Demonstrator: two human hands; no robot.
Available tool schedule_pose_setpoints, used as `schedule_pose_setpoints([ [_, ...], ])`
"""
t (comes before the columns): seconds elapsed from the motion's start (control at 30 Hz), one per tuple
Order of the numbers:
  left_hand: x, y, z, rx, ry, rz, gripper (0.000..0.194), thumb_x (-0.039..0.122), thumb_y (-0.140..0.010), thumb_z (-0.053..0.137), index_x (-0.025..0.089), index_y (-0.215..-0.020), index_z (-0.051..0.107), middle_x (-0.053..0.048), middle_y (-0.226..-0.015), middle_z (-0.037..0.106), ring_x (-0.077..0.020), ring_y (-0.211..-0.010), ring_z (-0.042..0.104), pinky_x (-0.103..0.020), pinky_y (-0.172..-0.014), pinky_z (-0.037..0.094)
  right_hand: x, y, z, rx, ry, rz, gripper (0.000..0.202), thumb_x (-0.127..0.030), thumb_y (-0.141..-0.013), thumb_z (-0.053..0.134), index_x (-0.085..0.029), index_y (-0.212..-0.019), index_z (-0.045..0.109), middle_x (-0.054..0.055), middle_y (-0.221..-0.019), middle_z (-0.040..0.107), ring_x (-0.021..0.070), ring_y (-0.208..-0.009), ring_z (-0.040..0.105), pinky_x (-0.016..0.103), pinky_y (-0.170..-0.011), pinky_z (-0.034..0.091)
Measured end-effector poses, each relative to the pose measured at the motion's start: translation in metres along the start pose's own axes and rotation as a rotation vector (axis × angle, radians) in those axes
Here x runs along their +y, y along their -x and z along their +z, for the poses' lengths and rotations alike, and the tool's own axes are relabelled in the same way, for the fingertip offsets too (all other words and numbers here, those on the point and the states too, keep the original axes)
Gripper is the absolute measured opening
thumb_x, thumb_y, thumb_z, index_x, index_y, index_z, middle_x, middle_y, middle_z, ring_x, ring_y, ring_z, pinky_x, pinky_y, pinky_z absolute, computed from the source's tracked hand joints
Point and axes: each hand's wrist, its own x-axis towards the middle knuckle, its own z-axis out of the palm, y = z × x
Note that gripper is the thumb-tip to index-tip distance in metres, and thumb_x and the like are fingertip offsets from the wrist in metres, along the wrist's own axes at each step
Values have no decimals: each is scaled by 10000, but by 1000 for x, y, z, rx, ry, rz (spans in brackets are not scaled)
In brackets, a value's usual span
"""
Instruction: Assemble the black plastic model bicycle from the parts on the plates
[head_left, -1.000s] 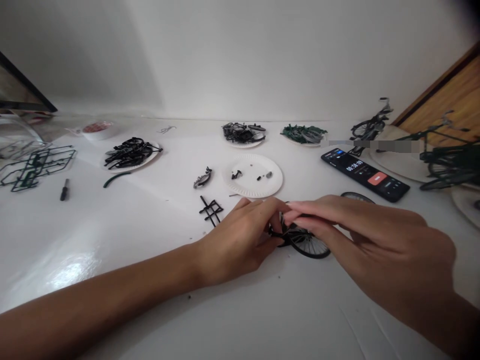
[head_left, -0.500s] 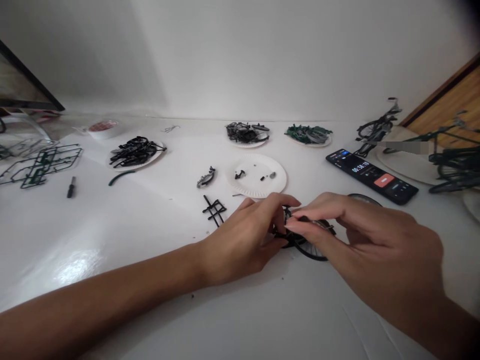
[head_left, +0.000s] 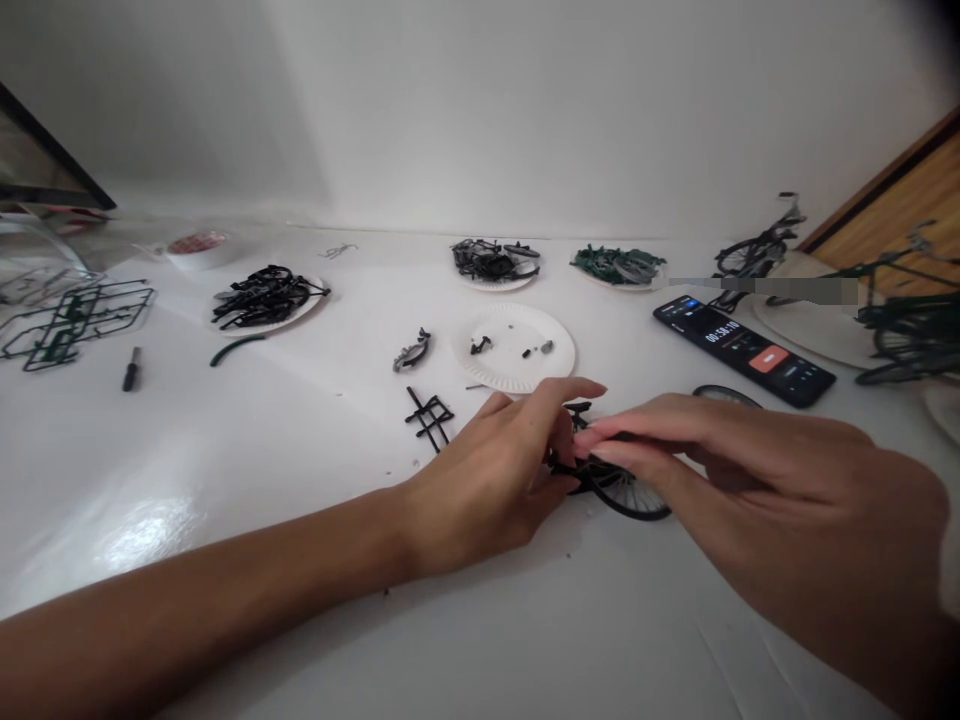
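A black model bicycle (head_left: 628, 494) lies between my hands, with a spoked wheel and the saddle showing. My left hand (head_left: 491, 475) is closed around its frame, the fingers hiding much of it. The thumb and forefinger of my right hand (head_left: 757, 480) are pinched together over the bicycle, at the frame near the saddle. Whether a small part sits between those fingertips is hidden. Another black wheel (head_left: 727, 394) shows behind my right hand. A black plastic sprue (head_left: 429, 418) lies left of the bicycle, and a grey curved part (head_left: 413, 350) is behind it.
A paper plate (head_left: 480, 370) with small parts is just beyond my left hand. Farther back are plates of black parts (head_left: 266, 298) and green parts (head_left: 615, 265). A phone (head_left: 742, 350) with a running timer and assembled model bicycles (head_left: 911, 320) stand right. A screwdriver (head_left: 131, 372) lies left.
My right hand has shifted slightly right, its pinching fingertips still over the bicycle. More of the saddle shows now. My left hand keeps its hold, and the view has turned a little.
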Motion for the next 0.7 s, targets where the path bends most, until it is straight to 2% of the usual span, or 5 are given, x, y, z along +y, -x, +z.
schedule_pose_setpoints([
  [0.13,2,0,0,5,-30,11,628,54,-876,593,240,-1400,302,-58,-1087,660,-189,-984,607,-422,-997,439,4,3,6,21,-104,11,145,-143,-843,723,-287,-858,726,-47,-798,778,135,-624,701,258,-618,582],
  [0.23,2,0,0,13,-26,27,602,58,-877,587,230,-1387,318,-65,-1084,661,-195,-987,612,-431,-993,443,10,2,6,21,-207,89,95,-177,-855,714,-264,-881,740,-30,-831,791,158,-695,739,262,-649,612],
  [0.4,2,0,0,25,-56,39,590,72,-890,582,233,-1385,305,-74,-1110,666,-201,-1001,620,-427,-975,447,10,-5,-2,-206,-330,144,184,-163,-884,649,-281,-910,788,-46,-875,812,187,-780,782,267,-694,655],
  [0.57,2,1,1,28,-94,16,596,85,-894,584,248,-1392,299,-48,-1071,669,-195,-949,616,-412,-950,447,10,-4,-6,-152,-230,109,212,-123,-838,689,-310,-855,788,-79,-830,806,159,-728,773,210,-632,635],
  [0.7,5,2,6,73,-128,17,589,74,-889,587,236,-1385,314,-42,-1039,667,-218,-1013,614,-400,-933,433,7,1,-1,-102,-164,49,172,-126,-834,705,-289,-828,758,-75,-778,791,130,-611,728,204,-558,597],
])
